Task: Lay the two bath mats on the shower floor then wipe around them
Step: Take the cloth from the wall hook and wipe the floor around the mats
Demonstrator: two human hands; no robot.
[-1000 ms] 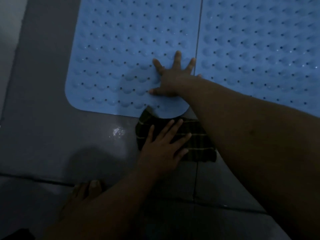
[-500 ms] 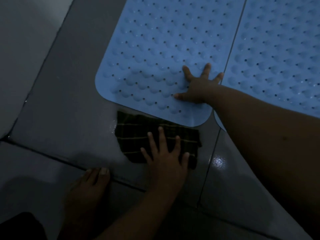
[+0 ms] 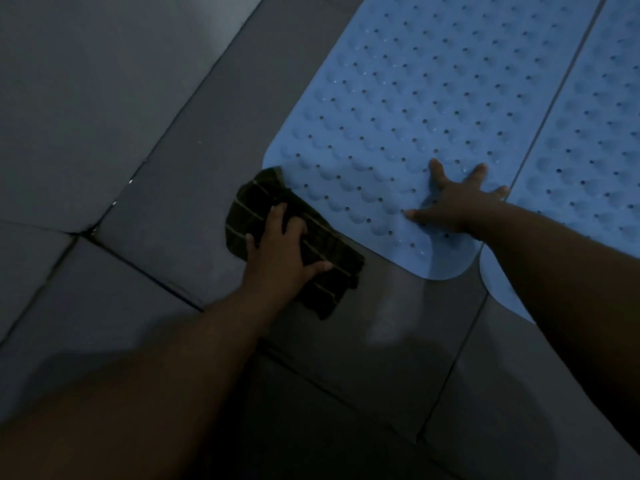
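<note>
Two light blue bath mats with bumps and small holes lie flat side by side on the dark tiled floor: the left mat [image 3: 408,109] and the right mat [image 3: 595,140]. My right hand [image 3: 457,202] presses flat on the near end of the left mat, fingers spread. My left hand [image 3: 280,251] rests on a dark striped cloth [image 3: 322,251], fingers curled into it. The cloth lies on the floor against the left mat's near-left corner.
Grey floor tiles [image 3: 194,157] with dark grout lines surround the mats. A lighter raised surface or wall [image 3: 86,81] runs along the upper left. A wet sheen shows on the tile [image 3: 391,313] just below the mats.
My left hand has slid the cloth leftward along the left mat's near edge to its corner. My right hand stays pressed on the mat. The foot has left the view.
</note>
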